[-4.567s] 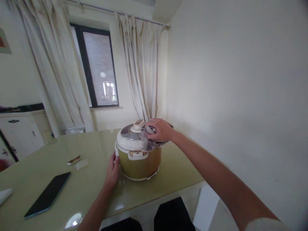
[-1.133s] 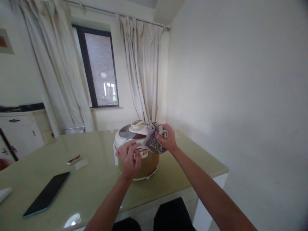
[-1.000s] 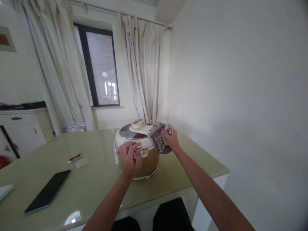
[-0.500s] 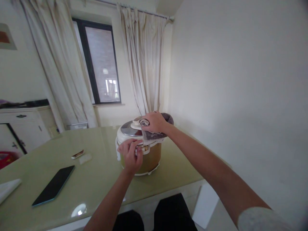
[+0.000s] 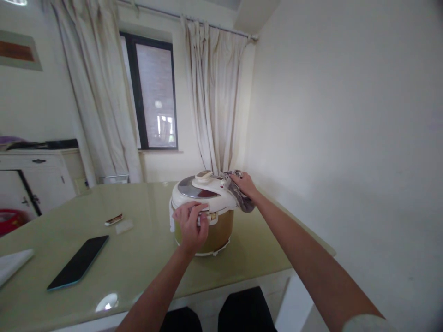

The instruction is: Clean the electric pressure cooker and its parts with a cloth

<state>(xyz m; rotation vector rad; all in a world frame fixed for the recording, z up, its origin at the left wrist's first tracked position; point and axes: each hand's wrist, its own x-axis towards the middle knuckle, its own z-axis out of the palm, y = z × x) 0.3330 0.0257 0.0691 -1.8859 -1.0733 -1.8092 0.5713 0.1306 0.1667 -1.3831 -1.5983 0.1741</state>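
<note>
A rice cooker (image 5: pixel 214 235) with a white lid and a shiny metal panel stands upright on the green tabletop, its lid down. My left hand (image 5: pixel 192 223) grips the cooker's side handle, fingers curled over it at the lid's edge. At the right side of the lid, my right hand (image 5: pixel 246 184) holds a grey-brown cloth (image 5: pixel 244 198) against the white surface. Part of the cloth hangs down beside the cooker. The control panel and the raised steam vent (image 5: pixel 204 175) show on top of the lid.
On the left of the table (image 5: pixel 145 258) lie a dark tablet (image 5: pixel 79 262), a small narrow object (image 5: pixel 114 219), a pale flat piece (image 5: pixel 124 226) and a white item (image 5: pixel 14 265). A wall (image 5: pixel 346 138) borders the table on the right.
My right hand has moved the cloth from the top of the lid rightward to its side, uncovering the vent and control panel. My left hand stays on the handle.
</note>
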